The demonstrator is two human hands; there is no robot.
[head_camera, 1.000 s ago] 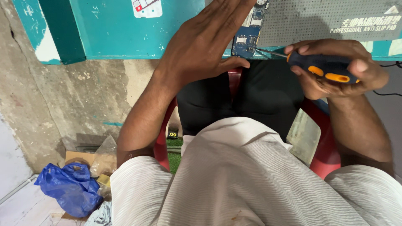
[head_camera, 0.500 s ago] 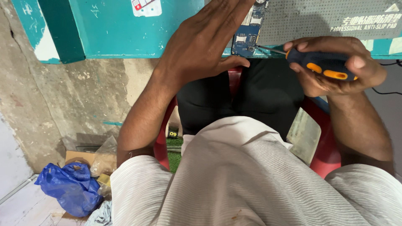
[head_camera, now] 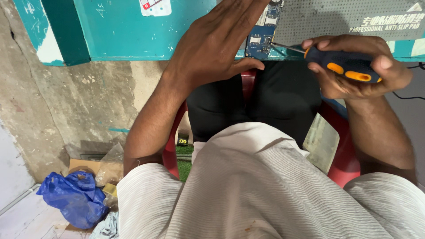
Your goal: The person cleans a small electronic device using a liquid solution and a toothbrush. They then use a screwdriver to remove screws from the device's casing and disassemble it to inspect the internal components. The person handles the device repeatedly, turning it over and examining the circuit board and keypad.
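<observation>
Nearest the camera, the white ribbed shirt is filling the bottom of the view, with black trousers above it and a red chair showing at both sides. On the floor at 8 o'clock a blue plastic bag is lying on cardboard beside clear wrapping.

The left hand is lying flat at 12 o'clock, fingers together and stretched out, thumb sticking out toward 3 o'clock. It is pressing on the blue circuit board, which is sitting at the near edge of the teal table and is half covered by the fingers.

The right hand is sitting at 2 o'clock, fingers wrapped tight around a black-and-orange screwdriver. The thin metal shaft is pointing toward 9 o'clock, and its tip is meeting the board's right edge.

Farthest out, a grey perforated mat is lying on the table at 1 o'clock, touching the board. A black cable is running off at 3 o'clock.
</observation>
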